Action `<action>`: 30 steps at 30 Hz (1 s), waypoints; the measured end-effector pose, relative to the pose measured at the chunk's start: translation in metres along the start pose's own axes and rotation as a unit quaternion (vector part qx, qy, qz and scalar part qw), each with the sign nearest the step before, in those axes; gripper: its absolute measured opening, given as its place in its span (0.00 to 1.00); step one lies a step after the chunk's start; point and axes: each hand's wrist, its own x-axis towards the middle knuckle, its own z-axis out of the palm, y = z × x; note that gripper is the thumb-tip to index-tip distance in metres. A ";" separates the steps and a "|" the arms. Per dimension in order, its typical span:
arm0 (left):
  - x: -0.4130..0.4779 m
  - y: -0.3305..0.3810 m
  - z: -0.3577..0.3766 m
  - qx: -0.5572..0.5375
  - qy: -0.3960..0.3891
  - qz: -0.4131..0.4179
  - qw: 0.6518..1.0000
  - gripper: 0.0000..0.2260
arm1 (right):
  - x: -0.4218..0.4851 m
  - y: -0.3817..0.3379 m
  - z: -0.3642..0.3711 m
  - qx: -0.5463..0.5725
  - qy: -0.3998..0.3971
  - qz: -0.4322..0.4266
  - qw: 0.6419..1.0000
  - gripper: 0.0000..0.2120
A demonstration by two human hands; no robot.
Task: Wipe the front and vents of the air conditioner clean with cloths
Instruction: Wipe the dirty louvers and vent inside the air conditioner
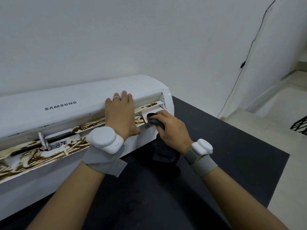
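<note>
A white air conditioner [54, 112] lies against the wall on a black table. Its vent strip [33, 155] runs along the front, stained brown and rust-coloured. My left hand [121, 113] lies flat over the front panel near the right end, fingers straight, a ring on one finger. My right hand [171, 128] grips a dark cloth [164, 151] and presses a bunched part of it into the vent opening at the unit's right end. The rest of the cloth hangs down onto the table. Both wrists carry grey straps with white devices.
The black table [232, 146] stretches right of and in front of the unit. A thin black cable [249, 52] runs down the white wall on the right. Pale floor tiles [282, 180] lie beyond the table's right edge, with a black object [300, 125] at the frame's edge.
</note>
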 end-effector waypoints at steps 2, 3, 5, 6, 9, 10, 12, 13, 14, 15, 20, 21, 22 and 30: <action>0.000 0.001 0.001 -0.008 0.005 -0.002 1.000 0.49 | 0.009 0.006 -0.007 0.016 0.019 0.041 0.999 0.11; 0.000 0.002 0.001 -0.012 0.008 -0.002 1.000 0.48 | 0.014 0.009 -0.011 0.035 0.035 0.063 0.997 0.11; 0.001 0.002 0.001 -0.014 0.010 -0.003 1.000 0.48 | 0.024 0.011 -0.015 0.056 0.063 0.089 0.992 0.11; 0.001 0.002 0.002 -0.013 0.010 -0.004 1.000 0.48 | 0.029 0.010 -0.016 0.058 0.071 0.097 0.991 0.11; 0.001 0.003 0.003 -0.011 0.011 -0.006 1.000 0.48 | 0.045 0.008 -0.014 0.090 0.073 0.137 0.984 0.12; 0.001 0.002 0.004 -0.010 0.013 -0.006 1.000 0.48 | 0.050 0.007 -0.012 0.103 0.062 0.151 0.981 0.11; 0.001 0.002 0.004 -0.008 0.016 -0.007 1.000 0.48 | 0.056 0.007 -0.009 0.090 0.035 0.163 0.982 0.09; 0.001 0.002 0.005 -0.007 0.017 -0.007 1.000 0.48 | 0.058 0.008 -0.006 0.055 0.019 0.161 0.985 0.08; 0.001 0.001 0.005 -0.005 0.018 -0.007 1.000 0.48 | 0.059 0.008 -0.004 0.008 0.002 0.160 0.987 0.09; 0.001 0.002 0.005 -0.005 0.019 -0.007 1.000 0.48 | 0.058 0.007 -0.001 -0.041 -0.012 0.163 0.986 0.10; 0.002 0.001 0.007 -0.007 0.025 -0.006 1.000 0.48 | 0.061 -0.001 0.004 -0.135 -0.035 0.203 0.969 0.13; 0.002 0.001 0.007 -0.008 0.027 -0.005 1.000 0.48 | 0.061 -0.004 0.005 -0.128 -0.035 0.206 0.969 0.14; 0.002 0.001 0.007 -0.010 0.028 -0.005 1.000 0.47 | 0.060 -0.006 0.005 -0.121 -0.035 0.201 0.972 0.14; 0.000 0.001 0.005 -0.015 0.018 -0.007 1.000 0.49 | 0.061 0.004 -0.001 -0.150 -0.072 0.199 0.966 0.15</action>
